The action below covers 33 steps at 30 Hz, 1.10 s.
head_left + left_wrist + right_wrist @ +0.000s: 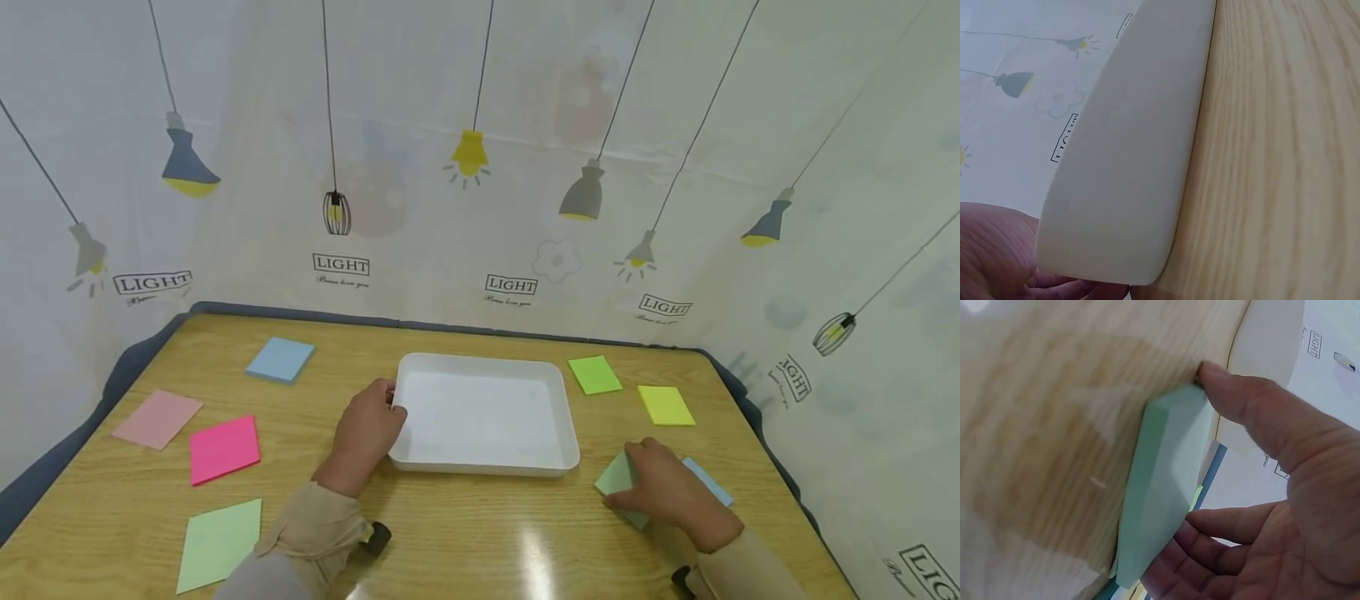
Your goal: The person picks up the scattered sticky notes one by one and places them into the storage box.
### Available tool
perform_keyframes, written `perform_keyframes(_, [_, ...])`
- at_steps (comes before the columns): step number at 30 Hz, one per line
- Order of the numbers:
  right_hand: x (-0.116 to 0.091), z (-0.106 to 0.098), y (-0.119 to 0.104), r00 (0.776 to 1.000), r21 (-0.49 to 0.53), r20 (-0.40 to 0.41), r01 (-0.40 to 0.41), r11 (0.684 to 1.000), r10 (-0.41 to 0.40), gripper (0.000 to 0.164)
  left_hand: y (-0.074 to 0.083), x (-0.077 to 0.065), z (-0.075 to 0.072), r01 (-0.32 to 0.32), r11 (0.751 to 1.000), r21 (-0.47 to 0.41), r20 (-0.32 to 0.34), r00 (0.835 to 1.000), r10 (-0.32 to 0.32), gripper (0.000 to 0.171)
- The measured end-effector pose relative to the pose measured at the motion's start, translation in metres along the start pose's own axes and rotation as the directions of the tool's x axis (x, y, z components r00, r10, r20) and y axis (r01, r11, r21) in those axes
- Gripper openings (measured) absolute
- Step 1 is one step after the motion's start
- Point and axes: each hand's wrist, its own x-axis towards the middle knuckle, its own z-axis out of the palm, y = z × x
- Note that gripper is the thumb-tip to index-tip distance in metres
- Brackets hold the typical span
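Observation:
A white rectangular tray (pixel 483 412) sits mid-table. My left hand (pixel 369 433) grips its left wall, the thumb over the rim and the fingers outside. In the left wrist view, the tray's side wall (pixel 1122 156) stands on the wood, with part of the left hand (pixel 997 256) at its end. To the right of the tray, my right hand (pixel 663 487) pinches a pale green pad of sticky notes (pixel 617 477). In the right wrist view, the right thumb lies at one edge of the pale green pad (pixel 1166 481), with the fingers at the opposite edge.
Right of the tray lie a lime green pad (pixel 595 375), a yellow pad (pixel 666 405) and a blue pad (pixel 708 482), partly behind the right hand. Leftward are blue (pixel 281 360), dusty pink (pixel 157 418), bright pink (pixel 224 450) and light green (pixel 219 546) pads.

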Motion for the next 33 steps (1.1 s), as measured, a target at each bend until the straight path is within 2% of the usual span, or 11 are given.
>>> perform_keyframes(9, [0.012, -0.004, 0.005, 0.994, 0.082, 0.077, -0.077, 0.994, 0.071, 0.088, -0.001, -0.001, -0.001, -0.002, 1.000, -0.018, 0.000, 1.000, 0.002, 0.043])
perform_keyframes(15, [0.013, -0.008, 0.002, 0.990, 0.122, 0.110, -0.099, 0.988, 0.086, 0.080, -0.004, 0.001, 0.002, -0.001, 1.000, -0.031, 0.001, 1.000, 0.001, 0.043])
perform_keyframes(24, [0.013, -0.010, -0.002, 0.987, 0.100, 0.128, -0.106, 0.989, 0.093, 0.080, -0.005, 0.001, 0.003, -0.001, 1.000, -0.020, -0.007, 1.000, 0.001, 0.045])
perform_keyframes(27, [0.012, -0.014, -0.002, 0.990, 0.085, 0.118, -0.092, 0.992, 0.081, 0.075, -0.004, 0.001, 0.002, -0.001, 1.000, -0.018, -0.008, 1.000, 0.001, 0.045])
perform_keyframes(33, [0.012, -0.025, -0.001, 0.989, 0.091, 0.133, -0.076, 0.993, 0.064, 0.051, -0.002, 0.000, 0.000, -0.007, 1.000, -0.023, -0.014, 1.000, 0.007, 0.044])
